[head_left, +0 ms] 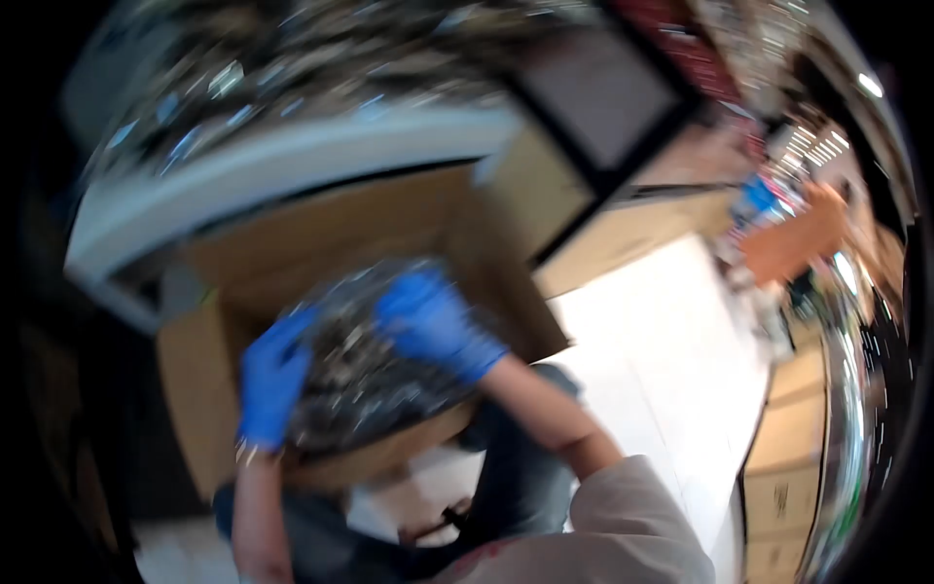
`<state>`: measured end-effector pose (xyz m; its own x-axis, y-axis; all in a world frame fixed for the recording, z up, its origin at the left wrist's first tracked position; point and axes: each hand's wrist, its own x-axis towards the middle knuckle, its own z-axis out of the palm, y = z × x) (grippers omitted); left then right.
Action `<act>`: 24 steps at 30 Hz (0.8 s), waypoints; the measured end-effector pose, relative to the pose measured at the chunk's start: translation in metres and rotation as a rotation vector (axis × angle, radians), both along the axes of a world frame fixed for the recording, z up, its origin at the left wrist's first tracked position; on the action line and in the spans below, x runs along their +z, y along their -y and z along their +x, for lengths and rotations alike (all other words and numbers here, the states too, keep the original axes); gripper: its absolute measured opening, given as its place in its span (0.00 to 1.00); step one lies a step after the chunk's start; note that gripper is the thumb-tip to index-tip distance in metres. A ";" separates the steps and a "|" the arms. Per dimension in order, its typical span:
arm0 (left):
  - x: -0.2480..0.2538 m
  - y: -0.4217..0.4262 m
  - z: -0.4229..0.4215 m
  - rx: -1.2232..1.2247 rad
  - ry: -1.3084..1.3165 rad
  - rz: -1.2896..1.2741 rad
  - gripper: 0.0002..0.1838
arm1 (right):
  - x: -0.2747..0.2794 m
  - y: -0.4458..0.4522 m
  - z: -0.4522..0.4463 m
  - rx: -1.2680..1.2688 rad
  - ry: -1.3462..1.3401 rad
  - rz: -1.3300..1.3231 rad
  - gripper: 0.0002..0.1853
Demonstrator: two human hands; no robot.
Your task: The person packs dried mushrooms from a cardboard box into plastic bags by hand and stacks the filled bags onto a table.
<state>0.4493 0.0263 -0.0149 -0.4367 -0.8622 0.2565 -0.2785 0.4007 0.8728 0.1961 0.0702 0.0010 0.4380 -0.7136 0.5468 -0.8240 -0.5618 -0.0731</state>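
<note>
- The dark, glossy plastic bag (355, 399) is seated inside the open cardboard box (193, 389); brownish contents show through or above the plastic, too blurred to be identified.
- Bagging and boxing appear partly done: the bag is lodged within the box walls, but the box is not closed, and whether the bag is sealed cannot be told.
- Closing of the box is left, judging by its uncovered top.
- The right hand (428, 316), blue-gloved, is laid over the bag's upper right part with fingers curled inward; whether plastic is gripped cannot be told.
- The left hand (277, 375), also gloved, is held at the bag's left side, fingers pointed forward, thumb set apart; any pinch cannot be confirmed.
- Both forearms are angled inward over the box, which is set before bent legs (530, 448).
- Beyond the box, a white-edged display (331, 146) is heaped with shiny, blurred items.
- To the right, pale floor (652, 360) and stacked cartons (783, 457) are seen.
</note>
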 end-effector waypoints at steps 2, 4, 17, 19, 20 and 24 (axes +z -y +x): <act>-0.020 0.002 0.010 0.028 -0.014 0.082 0.21 | -0.033 0.008 0.005 -0.007 0.016 -0.113 0.02; -0.029 -0.003 0.008 -0.021 0.025 0.096 0.22 | -0.039 0.015 0.005 -0.112 -0.161 0.145 0.04; -0.020 0.004 -0.004 0.013 -0.037 0.135 0.17 | -0.038 0.011 -0.003 -0.157 0.016 0.116 0.04; -0.031 0.007 -0.004 -0.023 -0.008 0.111 0.17 | -0.042 0.012 -0.001 -0.180 -0.001 0.163 0.04; -0.019 0.005 -0.005 -0.024 -0.005 0.095 0.17 | -0.037 0.013 0.001 -0.189 0.018 0.136 0.04; 0.005 -0.004 -0.007 0.034 -0.044 0.198 0.19 | -0.036 0.015 0.002 -0.168 0.086 0.084 0.04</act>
